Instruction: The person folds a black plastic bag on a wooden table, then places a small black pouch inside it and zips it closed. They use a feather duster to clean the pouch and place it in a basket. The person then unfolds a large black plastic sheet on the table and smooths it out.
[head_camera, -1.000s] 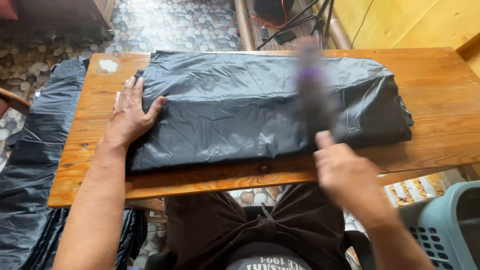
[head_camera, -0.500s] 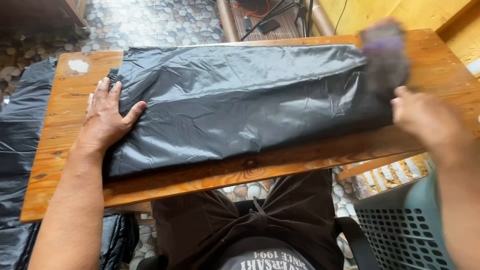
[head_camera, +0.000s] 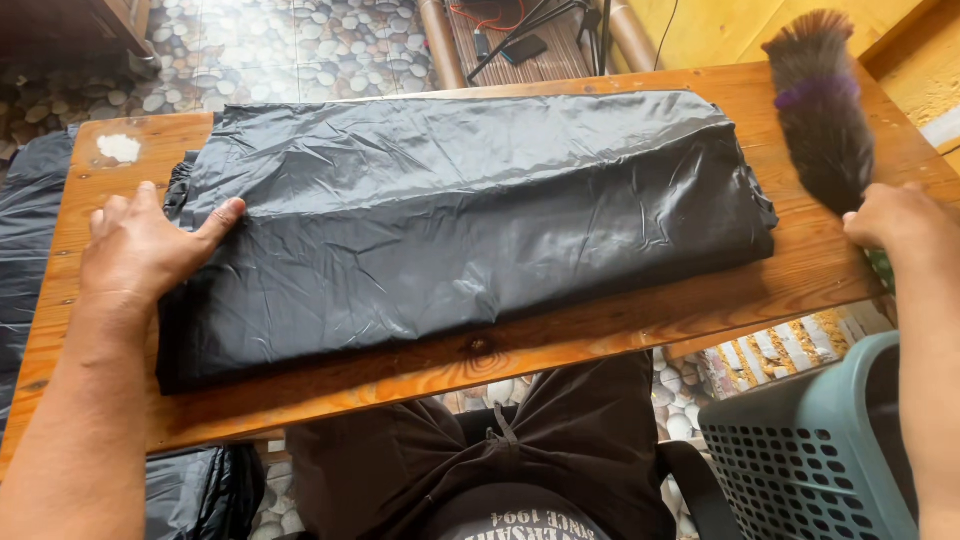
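Folded black sheet (head_camera: 460, 230) lies flat on the tabletop (head_camera: 600, 330), largely smoothed. Left hand (head_camera: 150, 245), spread, presses its left edge; right hand (head_camera: 895, 220) grips a feather duster (head_camera: 820, 110) beyond the right edge.

Single head-worn view, looking steeply down, close over wooden table (head_camera: 500, 350), seated lap

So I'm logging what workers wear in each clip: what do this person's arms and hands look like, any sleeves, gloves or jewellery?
Both forearms are bare as far as the view reaches, with no sleeves showing. The left hand has no glove, and no ring or watch is visible on it. The right hand is also ungloved, with no wristband or watch visible on the wrist. No markings can be made out on either arm.
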